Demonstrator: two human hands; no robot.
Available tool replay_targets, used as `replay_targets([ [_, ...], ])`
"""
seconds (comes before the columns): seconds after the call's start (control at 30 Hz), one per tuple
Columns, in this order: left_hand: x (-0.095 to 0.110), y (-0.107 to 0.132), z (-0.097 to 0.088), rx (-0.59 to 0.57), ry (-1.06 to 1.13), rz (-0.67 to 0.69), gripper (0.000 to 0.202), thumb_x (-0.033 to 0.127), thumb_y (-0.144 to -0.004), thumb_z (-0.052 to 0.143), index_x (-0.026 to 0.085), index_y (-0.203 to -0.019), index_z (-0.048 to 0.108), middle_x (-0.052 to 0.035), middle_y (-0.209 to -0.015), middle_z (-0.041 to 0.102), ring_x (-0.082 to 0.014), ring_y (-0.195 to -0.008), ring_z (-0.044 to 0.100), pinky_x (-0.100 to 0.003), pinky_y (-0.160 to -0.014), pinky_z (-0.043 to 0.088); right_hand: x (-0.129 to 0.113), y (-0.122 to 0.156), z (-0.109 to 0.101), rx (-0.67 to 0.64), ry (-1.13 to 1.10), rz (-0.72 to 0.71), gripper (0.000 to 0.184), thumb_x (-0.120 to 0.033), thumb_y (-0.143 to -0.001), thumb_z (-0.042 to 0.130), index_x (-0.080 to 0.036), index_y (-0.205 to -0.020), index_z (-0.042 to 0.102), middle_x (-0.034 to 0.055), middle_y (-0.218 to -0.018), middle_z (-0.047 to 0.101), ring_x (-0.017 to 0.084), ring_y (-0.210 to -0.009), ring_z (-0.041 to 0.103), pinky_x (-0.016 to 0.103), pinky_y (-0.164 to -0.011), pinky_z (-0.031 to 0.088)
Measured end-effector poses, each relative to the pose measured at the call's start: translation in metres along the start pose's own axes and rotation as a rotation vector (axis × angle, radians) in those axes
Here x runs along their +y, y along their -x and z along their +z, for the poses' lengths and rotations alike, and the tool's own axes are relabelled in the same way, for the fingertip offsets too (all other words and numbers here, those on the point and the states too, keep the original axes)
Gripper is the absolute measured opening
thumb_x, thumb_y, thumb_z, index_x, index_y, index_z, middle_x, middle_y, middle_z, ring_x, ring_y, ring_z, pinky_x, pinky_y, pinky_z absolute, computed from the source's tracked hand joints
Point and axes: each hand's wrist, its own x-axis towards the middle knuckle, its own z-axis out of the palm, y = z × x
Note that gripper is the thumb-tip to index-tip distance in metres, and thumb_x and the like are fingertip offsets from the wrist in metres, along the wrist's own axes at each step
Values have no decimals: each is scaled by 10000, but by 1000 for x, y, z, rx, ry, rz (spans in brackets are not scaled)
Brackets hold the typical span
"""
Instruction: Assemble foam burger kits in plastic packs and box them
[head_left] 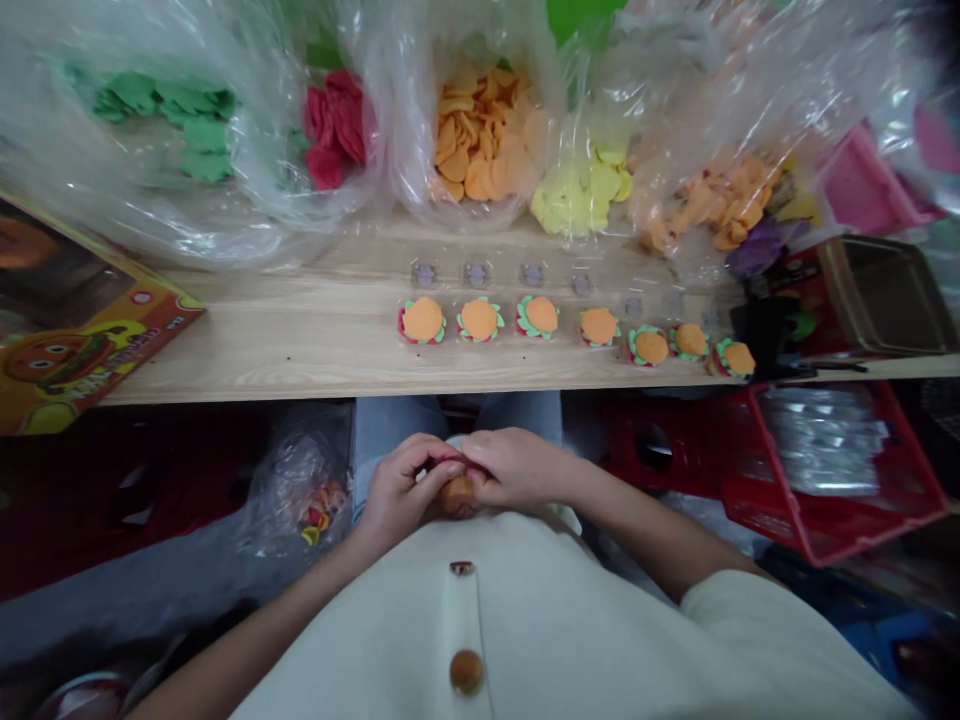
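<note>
My left hand (pixel 411 482) and my right hand (pixel 508 466) meet low over my lap, in front of the white shirt. Between them is a small toy burger piece (pixel 456 492), rounded and orange-brown, with a strip of dark red along its upper side. Fingers and thumbs of both hands are pinched on it, so much of it is hidden. On the bench beyond stands a row of toy burgers (pixel 423 320) in clear plastic trays, each with an orange top over green and red layers. A small greyish piece (pixel 475 273) sits behind several of them.
Clear bags along the back hold green pieces (pixel 202 135), red pieces (pixel 335 130), orange rounds (pixel 480 140) and yellow pieces (pixel 589 190). A printed burger box (pixel 90 340) stands left. Right are a pink bin (pixel 870 185) and a red crate (pixel 862 530) of clear packs. The wooden bench edge (pixel 300 385) runs ahead.
</note>
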Motion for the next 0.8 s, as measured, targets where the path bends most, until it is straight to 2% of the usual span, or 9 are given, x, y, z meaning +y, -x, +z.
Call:
replay_targets([
  [0.13, 3, -5, 4, -85, -103, 157, 92, 267, -775, 586, 209, -796, 654, -34, -778, 638, -149, -758, 577, -262, -697, 446, 6, 9, 12, 26, -40, 10, 28, -176, -750, 466, -193, -731, 479, -9, -682, 514, 116, -602, 427, 239, -536, 280],
  [0.23, 8, -13, 4, -179, -92, 160, 107, 273, -781, 579, 206, -787, 662, -37, -781, 642, -151, -767, 579, -270, -713, 444, 10, 17, 21, 74, -109, 68, 79, -175, -731, 473, -198, -671, 427, -32, -627, 458, 102, -565, 378, 230, -525, 256],
  [0.33, 14, -23, 5, -275, 41, 11, 115, 290, -762, 597, 197, -781, 662, -35, -793, 651, -155, -764, 588, -280, -713, 451, 15, 25, 25, 174, -203, 128, 135, -169, -725, 461, -198, -633, 366, -48, -597, 400, 87, -540, 343, 217, -513, 240],
  [0.47, 20, -30, 8, -288, 298, -225, 176, 292, -694, 663, 186, -829, 628, -27, -834, 662, -156, -744, 607, -285, -688, 475, 16, 32, 17, 246, -226, 179, 151, -179, -724, 465, -199, -636, 344, -46, -614, 398, 84, -550, 340, 211, -516, 240],
  [0.57, 22, -32, 12, -307, 236, -250, 159, 298, -712, 643, 180, -818, 638, -34, -824, 669, -161, -745, 609, -292, -695, 477, 14, 35, 9, 225, -170, 214, 101, -179, -723, 465, -201, -683, 376, -34, -657, 428, 90, -565, 346, 217, -519, 236],
  [0.63, 23, -31, 15, -310, 101, -178, 144, 303, -742, 613, 183, -811, 652, -41, -821, 670, -166, -763, 605, -295, -710, 470, 13, 37, 6, 195, -139, 223, 78, -180, -726, 461, -201, -702, 391, -30, -667, 439, 93, -564, 349, 220, -516, 232],
  [0.8, 16, -23, 21, -248, -127, 171, 114, 273, -793, 568, 200, -827, 648, -35, -826, 654, -146, -792, 587, -271, -734, 448, 10, 40, 15, 148, -84, 254, 68, -204, -721, 467, -200, -700, 402, -28, -650, 455, 97, -556, 361, 227, -514, 225],
])
